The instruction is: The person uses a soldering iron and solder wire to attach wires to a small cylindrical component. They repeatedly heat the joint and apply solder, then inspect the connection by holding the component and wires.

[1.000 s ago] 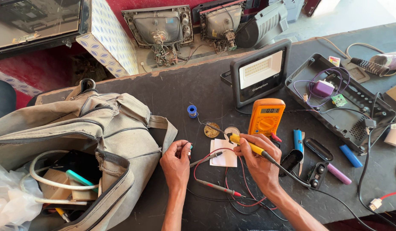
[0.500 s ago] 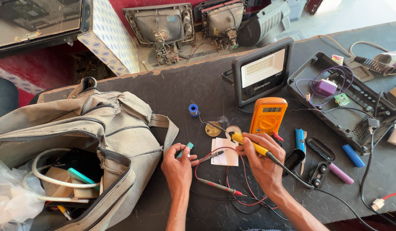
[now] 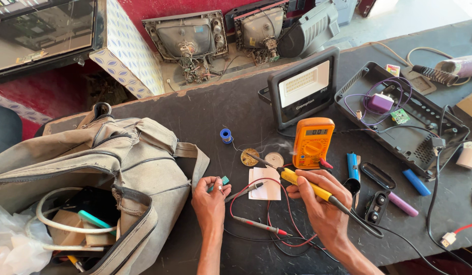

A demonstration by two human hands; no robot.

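Your left hand (image 3: 210,196) now sits slightly lower and closer to the canvas bag (image 3: 93,168) than a second ago, with the small green part (image 3: 224,180) pinched at your fingertips. Your right hand (image 3: 317,203) now points the yellow soldering iron (image 3: 302,183) toward the round tin (image 3: 250,157), where faint smoke, apparently fresh, rises.

Bright, even daylight fills the scene, strongest on the pale floor (image 3: 414,15) far beyond the right hand (image 3: 320,203). Shadows on the dark table (image 3: 195,112) are soft and short, gathering just under both hands and beneath the grey bag (image 3: 93,163) beside the left hand (image 3: 210,201). The glass screen (image 3: 42,30) far up-left of the left hand shows dull reflections. Focus is sharp throughout; straight edges bow slightly toward the corners
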